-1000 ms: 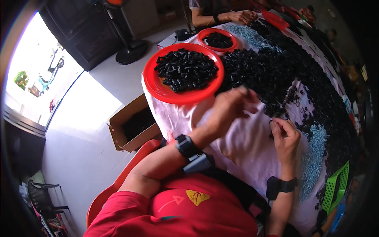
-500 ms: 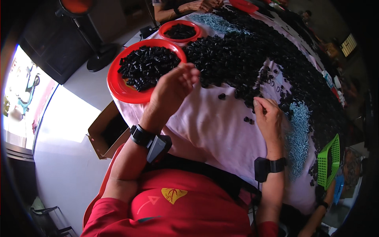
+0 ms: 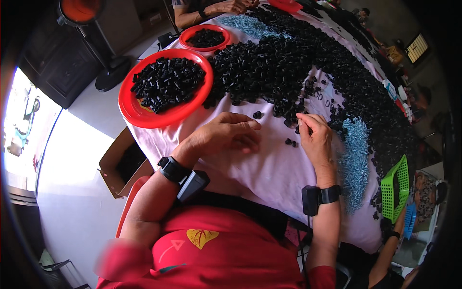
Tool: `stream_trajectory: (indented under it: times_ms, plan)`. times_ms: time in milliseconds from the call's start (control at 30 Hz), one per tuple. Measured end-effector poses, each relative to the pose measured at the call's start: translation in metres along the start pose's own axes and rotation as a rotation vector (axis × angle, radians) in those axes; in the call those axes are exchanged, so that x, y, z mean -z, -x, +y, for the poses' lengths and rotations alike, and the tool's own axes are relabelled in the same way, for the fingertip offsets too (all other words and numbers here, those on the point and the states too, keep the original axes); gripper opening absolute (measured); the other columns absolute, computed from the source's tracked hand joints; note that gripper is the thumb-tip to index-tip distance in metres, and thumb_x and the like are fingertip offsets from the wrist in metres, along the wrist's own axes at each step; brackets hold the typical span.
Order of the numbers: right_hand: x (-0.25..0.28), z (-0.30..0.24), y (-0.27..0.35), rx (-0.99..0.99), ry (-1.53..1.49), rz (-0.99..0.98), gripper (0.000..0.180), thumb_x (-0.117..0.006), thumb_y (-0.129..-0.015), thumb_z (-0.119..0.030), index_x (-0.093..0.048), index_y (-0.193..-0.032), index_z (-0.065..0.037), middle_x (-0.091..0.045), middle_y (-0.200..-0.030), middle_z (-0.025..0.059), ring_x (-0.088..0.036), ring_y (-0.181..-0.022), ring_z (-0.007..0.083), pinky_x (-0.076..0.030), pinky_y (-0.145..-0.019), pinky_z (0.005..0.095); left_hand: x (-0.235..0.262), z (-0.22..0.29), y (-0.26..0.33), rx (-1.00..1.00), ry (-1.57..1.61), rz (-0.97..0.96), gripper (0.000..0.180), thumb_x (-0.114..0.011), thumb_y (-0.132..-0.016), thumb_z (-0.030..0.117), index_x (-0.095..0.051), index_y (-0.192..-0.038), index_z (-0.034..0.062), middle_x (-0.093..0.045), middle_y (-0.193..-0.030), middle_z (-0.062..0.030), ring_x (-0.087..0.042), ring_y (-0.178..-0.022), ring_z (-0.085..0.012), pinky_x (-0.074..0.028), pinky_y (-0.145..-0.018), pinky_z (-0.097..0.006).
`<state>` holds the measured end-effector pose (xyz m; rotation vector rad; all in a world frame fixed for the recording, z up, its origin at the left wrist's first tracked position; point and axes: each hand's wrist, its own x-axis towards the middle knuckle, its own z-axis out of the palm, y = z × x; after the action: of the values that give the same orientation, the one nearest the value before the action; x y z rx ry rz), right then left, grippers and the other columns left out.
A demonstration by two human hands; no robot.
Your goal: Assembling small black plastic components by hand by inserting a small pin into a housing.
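Note:
My left hand (image 3: pixel 227 133) hovers over the pale pink cloth (image 3: pixel 231 166), its fingers loosely bent and apart, with nothing visible in them. Fingertips pinched together, my right hand (image 3: pixel 317 139) is at the near edge of a wide heap of small black plastic parts (image 3: pixel 264 65). What the pinch holds, if anything, is too small to make out. A single black part (image 3: pixel 257 115) lies between the hands, and a few more (image 3: pixel 291 142) rest just left of my right hand. Beside that hand runs a pile of light blue screw-like pieces (image 3: pixel 355 166).
A red plate (image 3: pixel 126 103) full of black parts stands at the left, with a smaller red plate (image 3: pixel 184 39) behind it. Co-workers' hands (image 3: pixel 236 6) show at the far side. A green basket (image 3: pixel 389 192) is at the right, and a cardboard box (image 3: pixel 111 166) sits below the table edge.
My left hand has moved away from the red plate, rightward and nearer to me over the cloth. My right hand stays pinched at the heap's edge. The whole view has shifted slightly.

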<state>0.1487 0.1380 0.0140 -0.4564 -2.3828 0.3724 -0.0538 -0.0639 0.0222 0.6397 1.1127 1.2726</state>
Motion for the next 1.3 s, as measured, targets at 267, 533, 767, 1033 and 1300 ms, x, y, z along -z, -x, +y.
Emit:
stream_trajectory:
  times_ms: [267,533,767,1033,1300]
  plan:
    - [-0.002,0.001,0.000,0.006,0.008,-0.015,0.017,-0.066,-0.088,-0.004,-0.074,-0.103,-0.002,-0.072,-0.099,0.0125,-0.067,-0.092,0.0312,-0.054,-0.081,0.0392,0.010,-0.005,-0.005,-0.004,0.091,-0.058,0.039,-0.057,-0.105,0.027,-0.059,-0.126,-0.0048,-0.071,-0.109,-0.0172,-0.073,-0.095,-0.0223,-0.059,-0.080,-0.028]
    - [0.001,0.004,0.001,0.013,0.097,0.026,0.017,-0.065,-0.089,-0.005,-0.074,-0.104,-0.001,-0.073,-0.103,0.0141,-0.068,-0.094,0.0329,-0.055,-0.083,0.0393,0.008,-0.006,-0.004,-0.018,0.056,-0.045,0.045,-0.057,-0.105,0.028,-0.055,-0.129,-0.0093,-0.070,-0.110,-0.0203,-0.073,-0.094,-0.0248,-0.060,-0.081,-0.030]
    - [0.002,0.001,-0.001,-0.056,-0.049,-0.010,0.019,-0.062,-0.091,-0.006,-0.074,-0.105,0.000,-0.073,-0.100,0.0160,-0.068,-0.091,0.0323,-0.054,-0.079,0.0394,0.010,-0.007,-0.002,-0.003,0.104,-0.055,0.037,-0.056,-0.105,0.026,-0.059,-0.125,-0.0046,-0.071,-0.108,-0.0163,-0.073,-0.093,-0.0217,-0.059,-0.079,-0.029]
    - [0.002,0.003,-0.002,-0.097,-0.101,0.004,0.016,-0.065,-0.091,-0.009,-0.075,-0.101,-0.002,-0.074,-0.091,0.0164,-0.071,-0.083,0.0307,-0.055,-0.074,0.0380,-0.006,0.005,0.007,-0.011,-0.170,-0.030,0.040,-0.057,-0.105,0.028,-0.060,-0.126,-0.0054,-0.071,-0.102,-0.0127,-0.071,-0.089,-0.0182,-0.060,-0.078,-0.031]
    - [0.031,0.013,-0.003,-0.363,-0.120,-0.204,0.017,-0.065,-0.090,-0.010,-0.075,-0.099,0.001,-0.074,-0.079,0.0137,-0.068,-0.064,0.0137,-0.052,-0.061,0.0274,-0.042,-0.011,0.003,-0.128,-0.692,-0.251,0.029,-0.065,-0.098,0.024,-0.070,-0.118,0.0041,-0.073,-0.093,-0.0033,-0.066,-0.081,-0.0100,-0.054,-0.068,-0.028]
